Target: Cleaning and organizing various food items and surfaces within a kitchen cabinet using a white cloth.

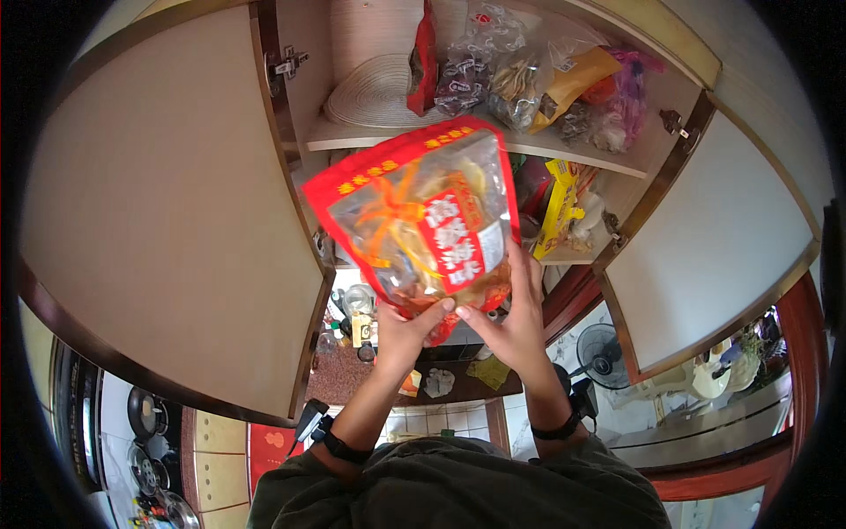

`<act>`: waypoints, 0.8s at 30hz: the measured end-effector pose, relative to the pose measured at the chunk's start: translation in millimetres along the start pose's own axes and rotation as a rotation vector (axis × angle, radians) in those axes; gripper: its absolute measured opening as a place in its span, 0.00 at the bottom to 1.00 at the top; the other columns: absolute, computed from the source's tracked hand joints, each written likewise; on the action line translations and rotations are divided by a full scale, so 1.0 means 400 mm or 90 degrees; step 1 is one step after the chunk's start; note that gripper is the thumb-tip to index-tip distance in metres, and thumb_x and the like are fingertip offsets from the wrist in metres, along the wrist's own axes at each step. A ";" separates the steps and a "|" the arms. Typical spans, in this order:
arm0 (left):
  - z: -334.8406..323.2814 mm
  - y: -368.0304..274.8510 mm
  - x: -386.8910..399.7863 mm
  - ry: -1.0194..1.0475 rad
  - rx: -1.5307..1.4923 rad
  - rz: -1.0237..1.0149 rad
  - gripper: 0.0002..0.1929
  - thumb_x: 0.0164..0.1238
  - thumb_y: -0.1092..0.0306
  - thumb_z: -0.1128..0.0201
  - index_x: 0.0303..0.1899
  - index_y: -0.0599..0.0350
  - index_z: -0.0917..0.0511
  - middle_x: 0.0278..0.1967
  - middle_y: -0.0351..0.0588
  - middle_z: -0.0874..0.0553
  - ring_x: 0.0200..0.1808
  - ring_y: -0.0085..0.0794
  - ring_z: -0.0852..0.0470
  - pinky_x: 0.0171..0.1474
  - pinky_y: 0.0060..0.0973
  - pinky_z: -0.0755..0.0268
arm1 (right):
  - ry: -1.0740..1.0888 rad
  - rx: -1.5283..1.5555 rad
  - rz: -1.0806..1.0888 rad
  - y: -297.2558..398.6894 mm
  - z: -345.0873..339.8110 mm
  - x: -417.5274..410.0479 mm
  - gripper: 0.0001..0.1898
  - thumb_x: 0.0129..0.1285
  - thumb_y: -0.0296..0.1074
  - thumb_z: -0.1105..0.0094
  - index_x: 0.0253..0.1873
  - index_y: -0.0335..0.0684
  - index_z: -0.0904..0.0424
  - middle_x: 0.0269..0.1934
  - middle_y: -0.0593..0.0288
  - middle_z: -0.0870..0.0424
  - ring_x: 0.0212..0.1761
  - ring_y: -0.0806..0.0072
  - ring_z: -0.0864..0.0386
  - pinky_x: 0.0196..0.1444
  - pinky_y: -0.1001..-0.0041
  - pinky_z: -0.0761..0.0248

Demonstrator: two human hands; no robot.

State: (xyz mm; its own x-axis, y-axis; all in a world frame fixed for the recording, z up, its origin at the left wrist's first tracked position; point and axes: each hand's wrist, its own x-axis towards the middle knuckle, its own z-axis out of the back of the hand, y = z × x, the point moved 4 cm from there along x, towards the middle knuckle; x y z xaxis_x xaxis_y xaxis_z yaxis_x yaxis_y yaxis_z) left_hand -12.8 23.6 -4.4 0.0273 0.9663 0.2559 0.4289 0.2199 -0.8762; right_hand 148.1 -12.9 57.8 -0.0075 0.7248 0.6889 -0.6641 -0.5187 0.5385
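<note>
A clear plastic food pouch with red edges and printed writing (413, 231) is held up by both my hands before an open wall cabinet. My left hand (406, 330) grips its lower left edge. My right hand (512, 317) grips the lower right edge, with its fingers along the side. Behind the pouch, the upper shelf (568, 149) holds round woven mats (377, 92), an upright red packet (423, 66), several clear bags of dried goods (515, 89), a tan packet (572, 82) and a purple plastic bag (631, 92). A yellow packet (558, 208) leans on the lower shelf.
Open cabinet doors flank me at left (178, 211) and right (710, 244). Below are a reddish-brown countertop (337, 383) with jars (358, 299), a crumpled white cloth (439, 382) and a yellow-green cloth (489, 372). A fan (600, 357) stands at lower right; pans (144, 411) lie at lower left.
</note>
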 end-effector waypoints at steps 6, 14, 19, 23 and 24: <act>-0.033 0.041 0.002 0.153 0.127 0.042 0.19 0.60 0.74 0.30 0.53 0.61 0.23 0.41 0.40 0.14 0.43 0.22 0.17 0.49 0.23 0.25 | -0.019 0.092 -0.089 -0.091 -0.038 -0.003 0.51 0.48 0.38 0.23 0.74 0.33 0.48 0.63 0.39 0.37 0.64 0.49 0.32 0.64 0.58 0.35; -0.050 0.044 0.000 0.251 -0.091 0.119 0.29 0.62 0.76 0.32 0.64 0.60 0.32 0.55 0.43 0.20 0.56 0.24 0.22 0.59 0.25 0.31 | -0.009 0.284 -0.199 -0.132 -0.049 -0.003 0.47 0.49 0.31 0.25 0.72 0.34 0.45 0.63 0.46 0.32 0.65 0.62 0.31 0.66 0.64 0.36; -0.030 0.070 0.008 0.217 -0.094 0.116 0.28 0.64 0.74 0.33 0.65 0.59 0.32 0.56 0.43 0.21 0.56 0.24 0.22 0.62 0.27 0.33 | -0.033 0.351 -0.201 -0.122 -0.058 -0.010 0.45 0.50 0.28 0.26 0.72 0.34 0.43 0.60 0.49 0.28 0.64 0.66 0.30 0.66 0.66 0.36; 0.019 0.124 0.009 0.143 -0.140 0.227 0.20 0.70 0.66 0.39 0.60 0.59 0.29 0.52 0.46 0.18 0.56 0.28 0.21 0.64 0.31 0.33 | -0.066 0.232 -0.126 -0.158 -0.050 -0.011 0.40 0.53 0.33 0.27 0.70 0.35 0.38 0.58 0.52 0.27 0.60 0.70 0.29 0.62 0.69 0.35; 0.017 0.098 0.011 0.078 -0.221 0.238 0.20 0.70 0.66 0.40 0.60 0.61 0.28 0.52 0.47 0.18 0.56 0.30 0.20 0.63 0.32 0.31 | -0.070 0.227 -0.120 -0.171 -0.042 -0.008 0.37 0.55 0.34 0.28 0.69 0.36 0.36 0.58 0.54 0.27 0.58 0.71 0.28 0.60 0.71 0.35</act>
State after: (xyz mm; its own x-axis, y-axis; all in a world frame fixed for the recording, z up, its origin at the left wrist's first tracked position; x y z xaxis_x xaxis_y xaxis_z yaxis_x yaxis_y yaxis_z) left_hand -2.1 37.4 -40.3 0.3315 0.9433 0.0154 0.6430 -0.2140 -0.7354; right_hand 181.0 28.1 10.6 0.1822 0.7788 0.6003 -0.3454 -0.5209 0.7806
